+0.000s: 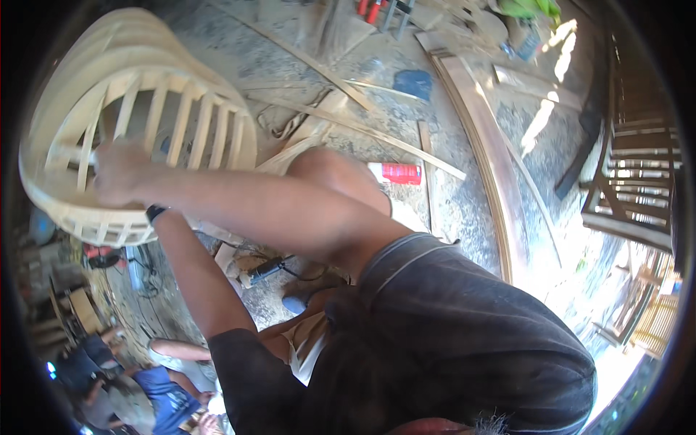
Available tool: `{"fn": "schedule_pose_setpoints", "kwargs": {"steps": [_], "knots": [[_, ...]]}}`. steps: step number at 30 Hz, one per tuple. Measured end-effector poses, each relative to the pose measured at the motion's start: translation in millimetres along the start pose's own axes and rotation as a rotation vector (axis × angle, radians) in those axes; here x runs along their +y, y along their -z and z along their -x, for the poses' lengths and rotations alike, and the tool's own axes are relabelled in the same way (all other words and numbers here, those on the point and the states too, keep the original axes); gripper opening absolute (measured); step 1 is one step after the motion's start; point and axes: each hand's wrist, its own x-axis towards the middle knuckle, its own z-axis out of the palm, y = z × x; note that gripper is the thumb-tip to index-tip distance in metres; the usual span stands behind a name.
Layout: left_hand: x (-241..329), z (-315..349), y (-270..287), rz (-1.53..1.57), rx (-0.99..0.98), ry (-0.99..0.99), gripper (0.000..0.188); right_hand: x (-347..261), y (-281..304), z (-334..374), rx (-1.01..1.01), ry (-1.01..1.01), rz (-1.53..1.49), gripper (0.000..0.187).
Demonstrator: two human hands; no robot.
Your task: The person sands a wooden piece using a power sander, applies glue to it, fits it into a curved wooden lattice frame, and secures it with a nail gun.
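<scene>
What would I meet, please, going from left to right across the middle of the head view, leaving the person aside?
Curved slatted wooden frame, red-and-white container, narrow wooden strip, long board, darker slatted wooden piece.

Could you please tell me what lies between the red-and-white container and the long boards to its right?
In the head view, a narrow wooden strip and a longer pale strip's tip lie there on the floor.

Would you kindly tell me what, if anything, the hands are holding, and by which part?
It cannot be told: the right hand is blurred in front of the curved, slatted wooden frame, hiding the left hand.
</scene>
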Motion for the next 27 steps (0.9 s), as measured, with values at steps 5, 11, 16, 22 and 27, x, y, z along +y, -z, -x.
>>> {"fn": "schedule_pose_setpoints", "kwargs": {"steps": [5,11,16,22,27], "knots": [[-1.2,-13.3,-18.7,0.064,0.023,0.066,0.031,-7.8,-2.8,-6.2,0.006,-0.019,-0.09,0.024],[13.5,-19.0,-39.0,0.112,0.048,0.093,0.033,-4.1,14.6,-23.8,-0.017,-0.013,-0.058,0.022],[-39.8,-18.3,-18.7,0.125,0.087,0.151,0.036,-8.6,-19.3,-14.1,-0.003,-0.042,-0.078,0.021],[-25.5,-35.0,-1.1,0.199,0.203,0.197,0.039,50.6,-24.9,-39.2,0.191,0.37,0.183,0.024],[-22.8,-42.0,-4.5,0.275,0.281,0.326,0.05,68.0,-30.2,-55.3,0.142,0.642,0.425,0.046]]}}
